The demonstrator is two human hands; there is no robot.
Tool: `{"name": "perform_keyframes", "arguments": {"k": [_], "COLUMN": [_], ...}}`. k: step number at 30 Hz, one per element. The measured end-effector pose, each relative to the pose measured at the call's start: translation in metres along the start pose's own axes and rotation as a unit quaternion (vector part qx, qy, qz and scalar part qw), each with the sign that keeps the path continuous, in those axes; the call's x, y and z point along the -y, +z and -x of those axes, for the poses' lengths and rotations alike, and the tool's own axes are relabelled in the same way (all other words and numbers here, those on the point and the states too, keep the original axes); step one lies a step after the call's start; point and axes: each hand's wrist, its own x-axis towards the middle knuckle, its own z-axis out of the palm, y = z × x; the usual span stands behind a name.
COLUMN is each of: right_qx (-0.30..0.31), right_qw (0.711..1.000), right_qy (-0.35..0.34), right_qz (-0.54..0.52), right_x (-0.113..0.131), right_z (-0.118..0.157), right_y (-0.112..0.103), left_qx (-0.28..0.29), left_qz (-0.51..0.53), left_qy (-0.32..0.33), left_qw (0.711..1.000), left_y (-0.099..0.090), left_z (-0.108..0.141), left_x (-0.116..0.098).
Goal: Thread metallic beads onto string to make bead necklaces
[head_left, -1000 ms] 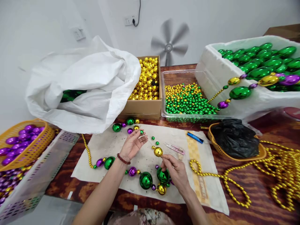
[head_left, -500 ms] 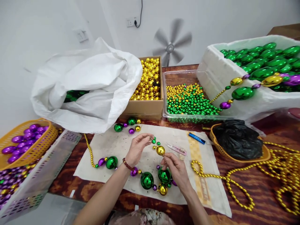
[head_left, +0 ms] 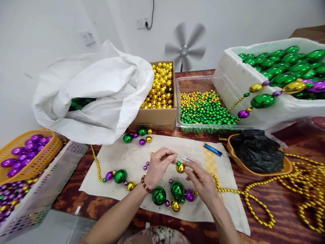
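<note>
Our left hand (head_left: 160,167) is pressing its fingertips together — on what, we can't tell — while our right hand (head_left: 201,176) is pinching the gold bead (head_left: 180,168) just under the green bead (head_left: 178,163); steadiness should be helping.

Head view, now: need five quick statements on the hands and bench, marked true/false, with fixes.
1. The right hand has its fingertips at a gold ball. True.
2. The brown bead bracelet is on the right wrist. False: it is on the left wrist.
3. The black plastic bag sits in the orange basket on the right. True.
4. The blue tool lies in that basket. False: it lies on the cloth.
5. The white foam box is filled with gold beads. False: green pieces fill it.
</note>
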Motion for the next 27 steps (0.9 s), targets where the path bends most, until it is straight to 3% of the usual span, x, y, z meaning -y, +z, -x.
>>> {"name": "perform_keyframes", "arguments": {"k": [6, 10, 13, 15, 17, 18, 19, 21, 23, 25, 27], "right_qx": [-0.029, 0.037, 0.052, 0.035, 0.013, 0.003, -0.004, -0.013, -0.029, -0.058, -0.093], "right_qw": [0.995, 0.993, 0.996, 0.999, 1.0, 0.999, 0.998, 0.995, 0.99, 0.983, 0.975], "right_qy": [-0.09, -0.088, -0.054, -0.022, 0.007, 0.018, 0.026, 0.034, 0.038, 0.042, 0.036], "right_qz": [0.04, 0.062, 0.058, 0.022, -0.023, -0.044, -0.062, -0.094, -0.134, -0.171, -0.197], "right_x": [0.011, 0.008, 0.004, 0.003, 0.005, 0.007, 0.009, 0.014, 0.019, 0.026, 0.033], "right_z": [-0.01, -0.016, -0.016, -0.015, -0.015, -0.015, -0.016, -0.017, -0.017, -0.017, -0.017], "right_y": [0.009, 0.011, 0.013, 0.011, 0.007, 0.005, 0.003, 0.0, -0.002, -0.005, -0.01], "left_qx": [0.028, 0.044, 0.083, 0.056, -0.056, -0.119, -0.146, -0.148, -0.119, -0.094, -0.084], "left_qz": [-0.031, -0.033, -0.035, -0.034, -0.088, -0.167, -0.266, -0.432, -0.528, -0.56, -0.55], "left_qy": [0.009, 0.001, -0.025, -0.047, -0.049, -0.043, -0.042, -0.065, -0.097, -0.115, -0.112], "left_qw": [0.999, 0.998, 0.996, 0.997, 0.993, 0.978, 0.952, 0.887, 0.835, 0.815, 0.824], "left_y": [-0.001, 0.001, -0.013, -0.036, -0.066, -0.081, -0.094, -0.115, -0.125, -0.129, -0.131], "left_z": [0.004, 0.004, -0.005, -0.018, -0.034, -0.041, -0.048, -0.059, -0.064, -0.065, -0.065], "left_x": [0.001, 0.0, 0.002, 0.008, 0.017, 0.022, 0.027, 0.038, 0.048, 0.055, 0.061]}}
